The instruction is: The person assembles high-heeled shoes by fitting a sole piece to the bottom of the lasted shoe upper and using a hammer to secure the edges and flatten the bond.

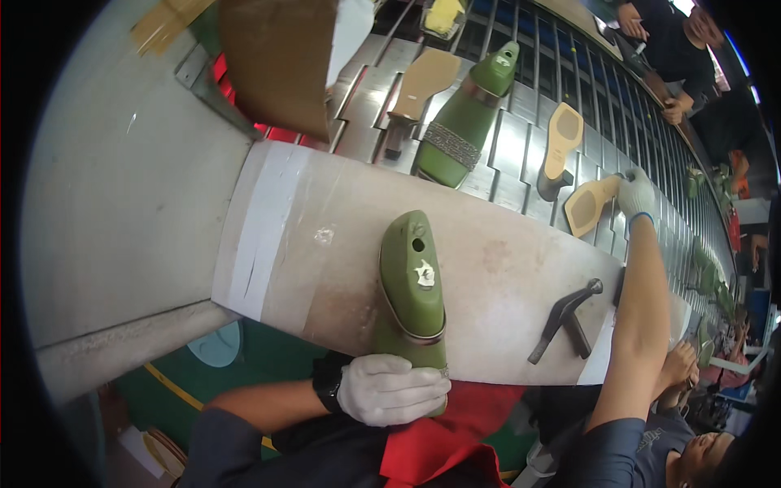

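My left hand [386, 392], in a white glove, is wrapped round the lower end of a green shoe last [411, 285]. The last stands tilted over the near edge of the pale work board, with a dark hole and a torn white patch on its top. My right hand [637, 195], also gloved, is stretched far out over the metal conveyor. Its fingers are closed on the narrow end of a tan shoe sole [587, 206]. Close by lies a second tan sole with a dark heel [563, 146]. A hammer [565, 321] rests on the board below my right forearm.
On the slatted conveyor [508, 154] lie another green last with a glittery strap [460, 130] and a heeled sole [423, 85]. A brown sheet [277, 65] hangs at upper left beside a grey panel [130, 187]. Other people sit or stand at right, with more green lasts.
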`<control>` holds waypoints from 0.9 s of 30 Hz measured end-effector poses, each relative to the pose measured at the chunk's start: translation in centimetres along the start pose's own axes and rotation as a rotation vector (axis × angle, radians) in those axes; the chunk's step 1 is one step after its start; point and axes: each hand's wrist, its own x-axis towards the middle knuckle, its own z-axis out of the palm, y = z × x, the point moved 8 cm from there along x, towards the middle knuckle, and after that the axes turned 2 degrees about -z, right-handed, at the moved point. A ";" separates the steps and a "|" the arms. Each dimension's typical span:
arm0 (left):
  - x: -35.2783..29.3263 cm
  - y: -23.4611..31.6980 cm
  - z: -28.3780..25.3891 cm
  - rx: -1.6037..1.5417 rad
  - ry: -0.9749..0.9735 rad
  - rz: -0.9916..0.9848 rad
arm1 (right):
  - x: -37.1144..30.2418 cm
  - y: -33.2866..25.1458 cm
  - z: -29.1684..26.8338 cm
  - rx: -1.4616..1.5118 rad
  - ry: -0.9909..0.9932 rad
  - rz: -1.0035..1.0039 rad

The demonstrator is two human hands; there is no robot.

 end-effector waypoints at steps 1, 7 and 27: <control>0.0 0.1 0.4 0.022 0.012 -0.007 | 0.3 0.6 -0.1 -0.007 -0.003 -0.008; -0.7 0.1 0.9 0.101 0.080 0.025 | -2.1 -1.6 -4.9 -0.087 0.016 -0.085; -0.9 0.7 1.4 0.093 0.022 0.034 | -9.4 -10.3 -18.3 0.304 0.135 -0.346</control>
